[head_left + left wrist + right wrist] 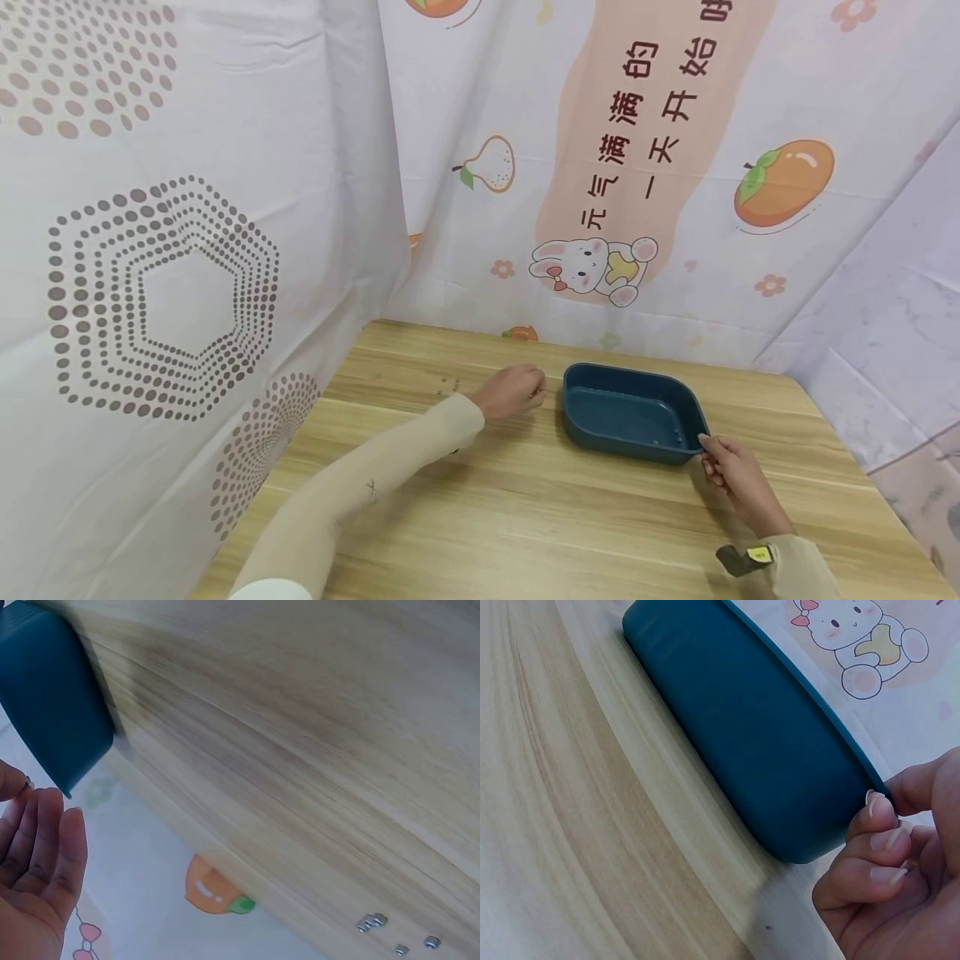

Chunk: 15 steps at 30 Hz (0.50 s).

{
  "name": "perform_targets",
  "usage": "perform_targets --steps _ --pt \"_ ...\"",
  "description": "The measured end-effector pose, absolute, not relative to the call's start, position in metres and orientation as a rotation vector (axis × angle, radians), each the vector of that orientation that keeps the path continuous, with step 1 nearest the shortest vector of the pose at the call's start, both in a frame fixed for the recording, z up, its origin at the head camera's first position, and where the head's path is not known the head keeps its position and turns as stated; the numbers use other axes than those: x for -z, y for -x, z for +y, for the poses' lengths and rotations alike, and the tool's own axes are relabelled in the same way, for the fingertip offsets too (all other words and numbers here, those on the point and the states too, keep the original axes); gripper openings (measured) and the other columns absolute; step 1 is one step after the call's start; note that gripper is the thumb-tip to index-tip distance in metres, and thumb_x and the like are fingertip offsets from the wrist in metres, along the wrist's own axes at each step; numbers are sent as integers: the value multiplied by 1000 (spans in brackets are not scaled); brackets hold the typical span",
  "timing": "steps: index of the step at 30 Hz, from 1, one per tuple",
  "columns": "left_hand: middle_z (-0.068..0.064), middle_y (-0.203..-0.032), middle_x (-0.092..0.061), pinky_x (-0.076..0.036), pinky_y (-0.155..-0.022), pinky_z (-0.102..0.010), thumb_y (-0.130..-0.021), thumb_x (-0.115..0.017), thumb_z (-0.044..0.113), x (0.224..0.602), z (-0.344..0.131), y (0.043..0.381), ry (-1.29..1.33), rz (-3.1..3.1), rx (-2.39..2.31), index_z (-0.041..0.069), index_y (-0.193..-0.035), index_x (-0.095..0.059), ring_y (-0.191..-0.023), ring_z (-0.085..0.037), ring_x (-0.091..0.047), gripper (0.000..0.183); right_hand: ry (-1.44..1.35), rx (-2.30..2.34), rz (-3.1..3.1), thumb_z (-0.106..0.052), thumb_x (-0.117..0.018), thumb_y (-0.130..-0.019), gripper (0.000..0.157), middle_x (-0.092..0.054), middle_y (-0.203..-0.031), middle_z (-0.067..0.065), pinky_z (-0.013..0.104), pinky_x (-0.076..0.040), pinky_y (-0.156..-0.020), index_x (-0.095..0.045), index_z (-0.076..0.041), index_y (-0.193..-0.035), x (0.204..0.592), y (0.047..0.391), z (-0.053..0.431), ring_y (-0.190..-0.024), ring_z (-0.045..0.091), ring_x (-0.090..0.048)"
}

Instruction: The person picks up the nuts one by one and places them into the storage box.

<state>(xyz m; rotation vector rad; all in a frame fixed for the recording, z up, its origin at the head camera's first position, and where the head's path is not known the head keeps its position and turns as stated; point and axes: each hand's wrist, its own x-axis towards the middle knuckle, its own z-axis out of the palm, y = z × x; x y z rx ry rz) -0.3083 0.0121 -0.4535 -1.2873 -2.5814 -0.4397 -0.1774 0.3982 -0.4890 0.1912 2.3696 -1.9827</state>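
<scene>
A dark teal rectangular tray (622, 417) with rounded corners sits on the wooden table. My right hand (738, 479) pinches its near right corner, thumb over the rim and fingers curled beneath, as the right wrist view shows of the rim (817, 705). Inside, a few small metal pieces (677, 437) lie near that corner. Just left of the tray is my left hand (514, 392); in the left wrist view its thumb and forefinger pinch a small metal nut (28, 782). Several more nuts (433, 942) lie loose on the table to the left.
Printed white curtains (495, 250) hang along the table's back edge and on both sides. The wooden tabletop (525, 517) runs toward me in front of the tray. A dark strap device with a yellow label (757, 556) is on my right wrist.
</scene>
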Motion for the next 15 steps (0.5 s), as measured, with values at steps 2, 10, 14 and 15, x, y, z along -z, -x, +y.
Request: perform_targets --steps 2,10,14,15 --pt "7 -85 -57 -42 -62 -13 -94 -56 19 454 15 308 1293 -2579 438 14 -91 -64 -70 -1 -50 9 -191 1982 2369 -35 -46 -101 42 -46 -61 -4 40 -20 -45 -52 2 -81 489 178 399 -46 6 -38" --pt "9 -82 -56 -41 -62 -14 -94 -59 22 456 29 308 1300 -2573 414 15 -88 -63 -70 -2 -49 10 -191 1969 2367 -35 -46 -101 41 -47 -61 -4 38 -21 -44 -52 1 -81 491 179 400 -46 6 -39" --pt "9 -84 -56 -41 -63 -13 -94 -59 24 456 33 307 1311 -2556 410 16 -89 -63 -72 -2 -49 11 -184 1970 2370 -34 -45 -101 41 -46 -61 -4 39 -21 -44 -52 1 -81 491 179 400 -46 5 -38" --pt "9 -84 -56 -41 -63 -13 -94 -59 24 456 34 307 1315 -2554 410 16 -89 -63 -72 -2 -49 11 -184 1967 2372 -35 -45 -101 41 -46 -61 -4 38 -21 -44 -52 1 -81 491 179 400 -46 5 -39"
